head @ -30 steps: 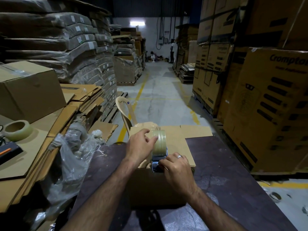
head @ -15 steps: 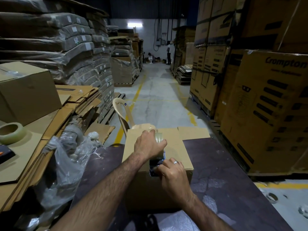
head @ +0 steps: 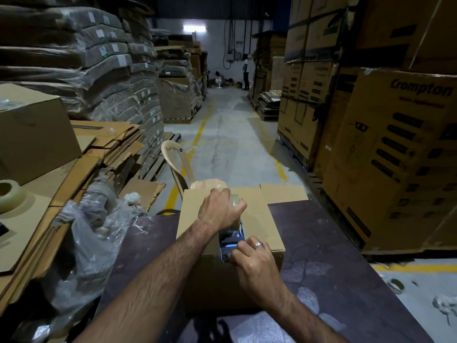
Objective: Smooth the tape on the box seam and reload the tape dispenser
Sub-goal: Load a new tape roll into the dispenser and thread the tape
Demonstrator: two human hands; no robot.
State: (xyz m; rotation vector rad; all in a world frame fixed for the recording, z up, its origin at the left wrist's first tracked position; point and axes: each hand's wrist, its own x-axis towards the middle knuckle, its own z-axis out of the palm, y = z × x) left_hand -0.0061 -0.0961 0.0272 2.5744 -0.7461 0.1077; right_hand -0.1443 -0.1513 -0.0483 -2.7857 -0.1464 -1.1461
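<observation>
A brown cardboard box [head: 262, 219] stands on the dark table [head: 321, 243] in front of me. On its top lies a tape dispenser [head: 233, 237] with a clear tape roll [head: 234, 200] and a shiny metal front. My left hand [head: 217, 211] is closed over the roll, hiding most of it. My right hand [head: 252, 258], with a ring on one finger, pinches the dispenser's near end at the box's front edge. A spare tape roll [head: 10, 196] rests on flat cardboard at the far left.
Crumpled clear plastic [head: 94, 233] lies left of the box. Flattened cartons [head: 103, 149] and a closed box [head: 34, 129] are stacked at the left. A beige plastic chair [head: 178, 164] stands behind the box. Tall printed cartons [head: 390, 157] line the right; an aisle runs ahead.
The left hand slid further over the tape roll and pressed it lower onto the box top. The right hand stayed at the dispenser's near end. The view shifted slightly.
</observation>
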